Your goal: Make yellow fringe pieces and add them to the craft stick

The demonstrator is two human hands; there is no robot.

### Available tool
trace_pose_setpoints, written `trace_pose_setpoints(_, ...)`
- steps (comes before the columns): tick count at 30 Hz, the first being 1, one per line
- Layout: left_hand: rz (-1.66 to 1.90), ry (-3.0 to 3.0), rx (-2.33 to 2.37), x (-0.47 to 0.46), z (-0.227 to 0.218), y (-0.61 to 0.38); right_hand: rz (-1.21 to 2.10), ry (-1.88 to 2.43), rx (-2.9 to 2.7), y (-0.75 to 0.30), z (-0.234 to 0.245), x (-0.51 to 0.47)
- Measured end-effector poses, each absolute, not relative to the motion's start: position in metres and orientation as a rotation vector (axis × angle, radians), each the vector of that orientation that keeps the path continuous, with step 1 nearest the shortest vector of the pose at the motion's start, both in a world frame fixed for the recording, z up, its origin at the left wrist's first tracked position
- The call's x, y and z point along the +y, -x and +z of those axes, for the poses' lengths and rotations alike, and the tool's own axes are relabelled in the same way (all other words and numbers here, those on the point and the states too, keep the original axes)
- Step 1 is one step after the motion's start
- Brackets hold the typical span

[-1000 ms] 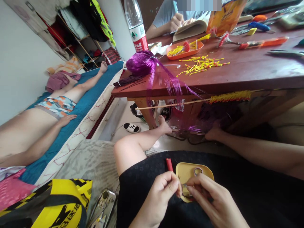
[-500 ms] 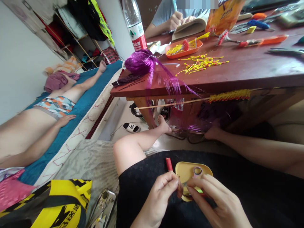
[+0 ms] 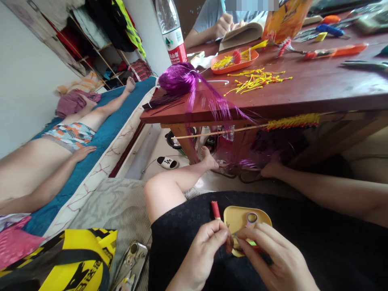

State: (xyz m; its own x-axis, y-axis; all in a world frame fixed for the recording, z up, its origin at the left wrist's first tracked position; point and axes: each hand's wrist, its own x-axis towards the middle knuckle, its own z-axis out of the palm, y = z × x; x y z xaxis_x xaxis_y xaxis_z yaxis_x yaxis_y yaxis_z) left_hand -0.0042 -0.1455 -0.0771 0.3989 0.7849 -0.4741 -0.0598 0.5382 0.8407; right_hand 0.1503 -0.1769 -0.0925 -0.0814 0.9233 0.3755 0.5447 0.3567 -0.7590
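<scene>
Low over my lap, my left hand (image 3: 209, 246) is closed in a pinch, thumb against the curled fingers. My right hand (image 3: 269, 250) pinches too, its fingertips close to those of the left. Whatever is between the fingertips is too small and covered to name. Under the hands a yellow tray (image 3: 239, 213) rests on the dark cloth over my lap. Scissors lie in it, a pinkish handle loop (image 3: 251, 218) showing and the rest behind my right hand. A red tube-like piece (image 3: 215, 209) sticks up just beyond my left hand.
Ahead, a reddish-brown table (image 3: 303, 91) bears purple strands (image 3: 178, 79), yellow stems (image 3: 257, 81), an orange tray (image 3: 256, 60) and a bottle (image 3: 174, 42). A stick (image 3: 212, 133) juts below its edge. A person's hand (image 3: 223, 26) writes opposite. Another person lies on a bed (image 3: 121, 117) at left.
My right hand's fingertips have shifted slightly left, closer to my left hand. The left hand holds its pinch, and the things around stay where they were.
</scene>
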Motion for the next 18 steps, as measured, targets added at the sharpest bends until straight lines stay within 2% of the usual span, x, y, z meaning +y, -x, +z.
trace_pose_setpoints(9, 0.563, -1.03, 1.104, -0.1443, -0.0696, 0.0041, 0.484, 1.28, -1.842, -0.1507, -0.0937, -0.1779)
trace_pose_setpoints(18, 0.547, -1.125, 1.115, -0.1435, -0.0708, 0.0044, 0.578, 1.319, -1.797, -0.1494, -0.0928, -0.1773)
